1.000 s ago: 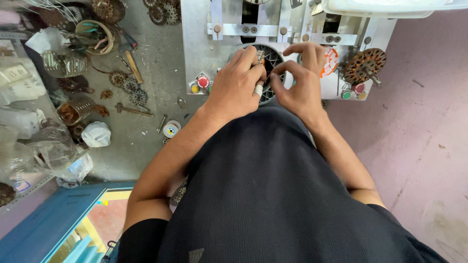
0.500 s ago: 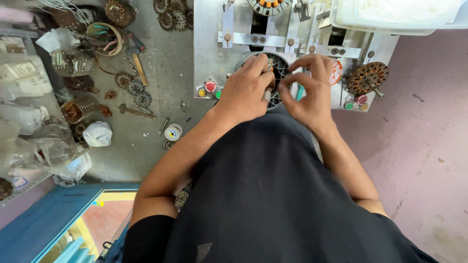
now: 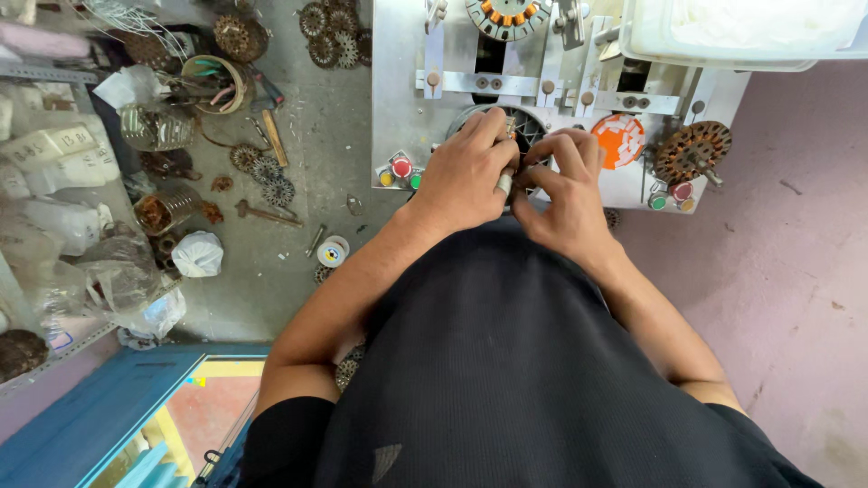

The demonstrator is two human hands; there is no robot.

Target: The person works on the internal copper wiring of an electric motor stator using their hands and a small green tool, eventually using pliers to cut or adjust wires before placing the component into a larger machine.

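Both hands, left (image 3: 466, 172) and right (image 3: 565, 185), pinched shut on the round stator core (image 3: 524, 126) seated in the metal machine plate (image 3: 398, 90); risk of slipped fingertips snagging its wire windings.

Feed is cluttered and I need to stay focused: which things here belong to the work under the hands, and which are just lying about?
In hand:
- left hand and right hand, both on the round stator core
- grey metal machine plate holding it

Lying about:
- loose toothed discs on the floor
- small tape roll
- tub of tools
- wound rotor at right
- white tray
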